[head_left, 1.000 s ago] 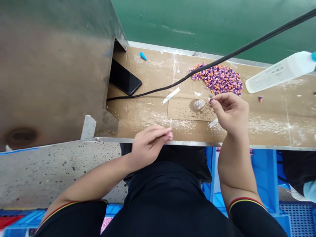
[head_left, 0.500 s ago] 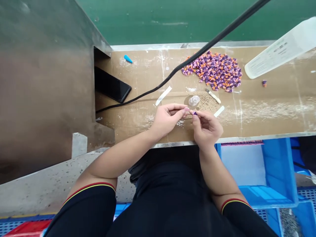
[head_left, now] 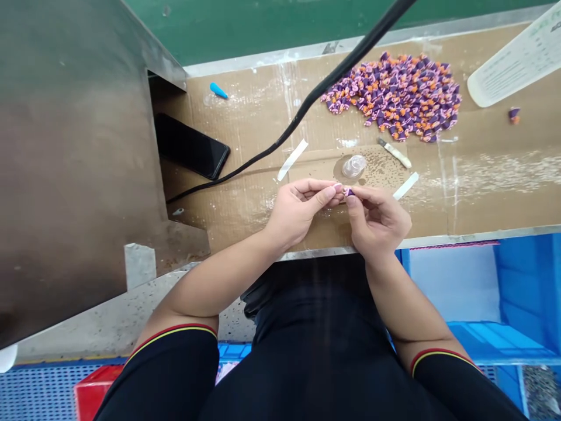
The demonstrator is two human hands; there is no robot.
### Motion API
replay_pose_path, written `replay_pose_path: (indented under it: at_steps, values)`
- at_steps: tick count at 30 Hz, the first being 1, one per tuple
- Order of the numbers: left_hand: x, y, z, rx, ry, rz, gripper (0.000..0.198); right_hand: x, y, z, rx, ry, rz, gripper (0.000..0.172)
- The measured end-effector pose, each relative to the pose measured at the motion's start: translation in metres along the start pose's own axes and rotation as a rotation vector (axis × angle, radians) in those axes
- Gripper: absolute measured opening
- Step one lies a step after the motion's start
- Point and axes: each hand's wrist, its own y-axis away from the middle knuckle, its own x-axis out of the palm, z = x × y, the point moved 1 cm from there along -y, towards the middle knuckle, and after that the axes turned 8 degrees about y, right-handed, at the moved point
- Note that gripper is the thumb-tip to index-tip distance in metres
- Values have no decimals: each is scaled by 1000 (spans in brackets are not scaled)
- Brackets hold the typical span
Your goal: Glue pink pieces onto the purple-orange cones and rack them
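Observation:
Near the table's front edge, my left hand (head_left: 300,210) pinches a small pink piece (head_left: 338,187) between thumb and forefinger. Right beside it, my right hand (head_left: 379,222) pinches a small purple piece (head_left: 349,192). The two pieces are very close; whether they touch is hard to tell. Just beyond my fingers stands a small clear round container (head_left: 354,166) on a cardboard sheet with wet-looking spots. A knife with a pale handle (head_left: 397,154) lies to its right. Farther back is a large pile of purple, pink and orange pieces (head_left: 403,96).
A black cable (head_left: 302,111) crosses over the table. At left are a black phone (head_left: 193,146), a blue pointed cap (head_left: 218,90) and a metal housing (head_left: 74,146). A translucent white container (head_left: 512,61) and one loose piece (head_left: 514,115) are at right. Blue crates (head_left: 528,286) stand below.
The camera view has shifted and tilted, so the table's contents appear displaced. Both hands still pinch their small pieces close together, in nearly the same pose.

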Motion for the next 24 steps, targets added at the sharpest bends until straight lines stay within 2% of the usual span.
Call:
replay_pose_path:
  at_steps: [4,13,20,24]
  values:
    - [2,1,-1,-30,13,-21,43,1,-3,1,-43,21,9,8]
    - [1,2,0,27,-59,11,39,-2,-7,5,-68,40,9,12]
    - [-1,6,1,278,-261,81,20,2,-4,4,-146,168,-78,4]
    - [-6,5,5,416,-359,99,10,3,-2,3,-141,255,-83,7]
